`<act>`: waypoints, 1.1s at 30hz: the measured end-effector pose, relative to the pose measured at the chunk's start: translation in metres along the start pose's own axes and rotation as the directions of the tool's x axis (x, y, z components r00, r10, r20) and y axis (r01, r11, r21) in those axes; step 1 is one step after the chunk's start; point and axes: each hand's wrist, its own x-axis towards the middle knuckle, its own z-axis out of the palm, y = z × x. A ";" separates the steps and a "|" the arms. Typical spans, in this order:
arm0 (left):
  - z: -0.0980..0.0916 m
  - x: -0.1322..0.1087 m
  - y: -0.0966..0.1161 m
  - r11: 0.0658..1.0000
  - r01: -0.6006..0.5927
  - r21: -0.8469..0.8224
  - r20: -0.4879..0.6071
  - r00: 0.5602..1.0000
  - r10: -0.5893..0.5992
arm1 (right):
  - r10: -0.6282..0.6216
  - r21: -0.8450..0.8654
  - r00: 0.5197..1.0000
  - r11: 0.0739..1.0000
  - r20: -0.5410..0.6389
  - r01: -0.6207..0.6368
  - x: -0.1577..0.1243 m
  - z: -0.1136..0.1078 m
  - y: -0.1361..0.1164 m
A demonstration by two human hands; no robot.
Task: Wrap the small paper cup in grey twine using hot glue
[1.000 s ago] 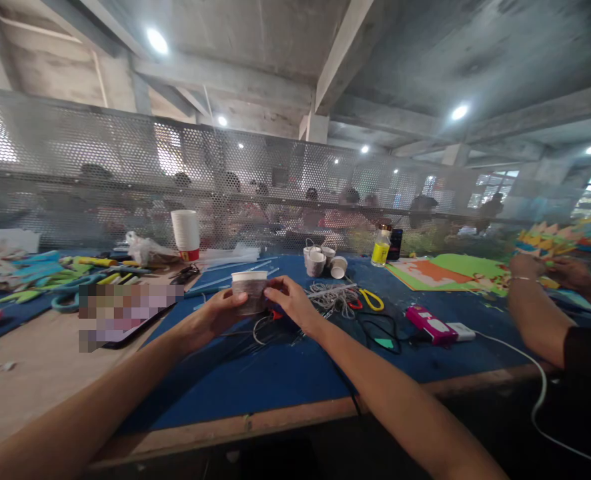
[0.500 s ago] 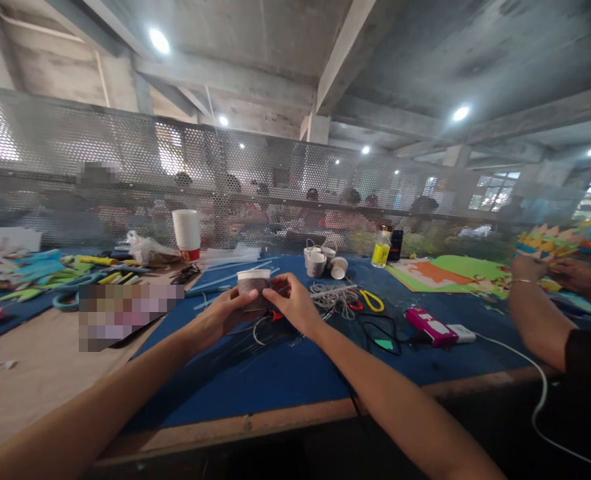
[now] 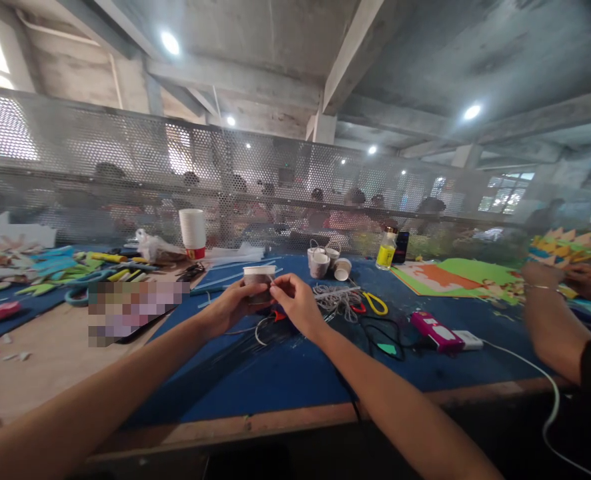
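Note:
My left hand [image 3: 233, 303] is closed around a small paper cup [image 3: 259, 271], held upright above the blue mat. Grey cord seems to be wound round its body below the white rim; the fingers hide much of it. At the cup's right side, my right hand [image 3: 295, 303] pinches thumb and forefinger together on what looks like the cord. A loose strand of cord [image 3: 258, 332] curves below the hands. Beyond them stand several small cord-wrapped cups [image 3: 318, 264], one lying on its side. A tangle of grey cord [image 3: 340, 301] lies to the right, beside yellow-handled scissors [image 3: 375, 303].
A stack of paper cups [image 3: 192, 230] stands back left, near a phone [image 3: 140, 310]. On the right are a magenta box [image 3: 436, 331] with a white cable, a yellow-labelled bottle [image 3: 386, 250] and coloured sheets [image 3: 445, 277]. Another person's arm [image 3: 550, 320] reaches in at far right.
The right fingers have shifted from lying against the cup to a tighter pinch at its right side. The left hand still holds the cup. The view has turned slightly left.

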 end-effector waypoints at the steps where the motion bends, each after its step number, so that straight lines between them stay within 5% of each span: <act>1: 0.001 0.001 -0.001 1.000 -0.008 -0.018 0.008 1.000 0.008 | -0.003 -0.023 1.000 1.000 0.000 0.003 0.000 -0.001 -0.001; 9: -0.001 0.000 -0.011 0.993 -0.022 -0.118 0.058 0.998 0.029 | -0.142 -0.298 0.988 0.942 0.053 0.151 -0.003 -0.001 0.000; 15: -0.002 -0.004 -0.010 0.993 -0.024 -0.115 0.135 0.990 0.040 | -0.276 -0.534 0.954 0.792 0.118 0.295 -0.007 -0.001 0.000; 19: -0.004 -0.002 -0.013 0.997 -0.047 -0.060 0.096 0.994 0.053 | -0.328 -0.643 0.920 0.662 0.215 0.386 -0.008 -0.002 0.000; 23: -0.011 0.002 -0.016 0.996 -0.024 -0.088 0.047 0.998 0.029 | -0.346 -0.622 0.908 0.665 0.235 0.414 -0.007 -0.004 -0.002; 26: -0.015 0.002 -0.016 0.994 -0.013 -0.105 -0.011 1.000 0.012 | -0.245 -0.716 0.964 0.653 0.107 0.246 -0.002 -0.013 -0.001; 29: -0.015 0.000 -0.014 0.998 -0.011 -0.069 -0.036 0.999 0.009 | -0.011 -0.866 0.999 0.500 -0.032 -0.022 0.004 -0.026 0.003; 33: -0.009 -0.005 -0.009 0.998 -0.014 -0.058 -0.045 0.999 0.011 | 0.337 -0.940 0.940 0.299 -0.056 -0.163 0.009 -0.037 0.011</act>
